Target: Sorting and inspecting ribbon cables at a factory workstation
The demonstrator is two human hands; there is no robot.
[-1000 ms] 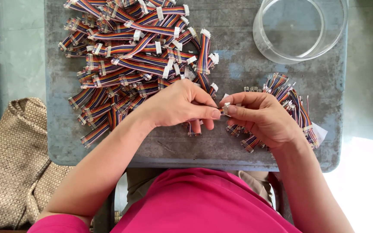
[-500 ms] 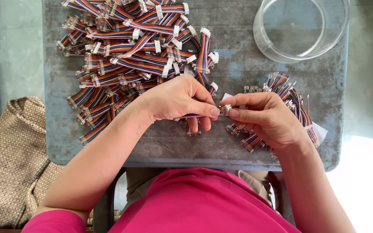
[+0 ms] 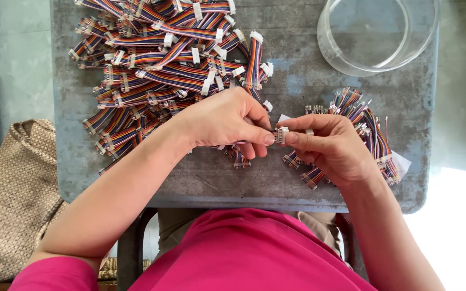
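My left hand (image 3: 227, 119) pinches a short rainbow ribbon cable (image 3: 239, 157) whose striped end sticks out below my fingers. My right hand (image 3: 334, 145) meets it at the middle of the table, thumb and forefinger closed on a small white connector (image 3: 280, 134) at the cable's tip. Both hands hover just above the grey table top (image 3: 297, 75). A big heap of the same ribbon cables with white connectors (image 3: 163, 70) lies at the back left. A smaller bunch of cables (image 3: 370, 132) lies under and behind my right hand.
A clear round plastic container (image 3: 378, 32) stands at the back right of the table. A woven beige bag (image 3: 17, 199) sits on the floor to the left. The table's front edge (image 3: 244, 202) runs just above my pink shirt.
Both hands have stayed together at the table's middle, with only slight finger shifts at the connector. The heaps have not moved.
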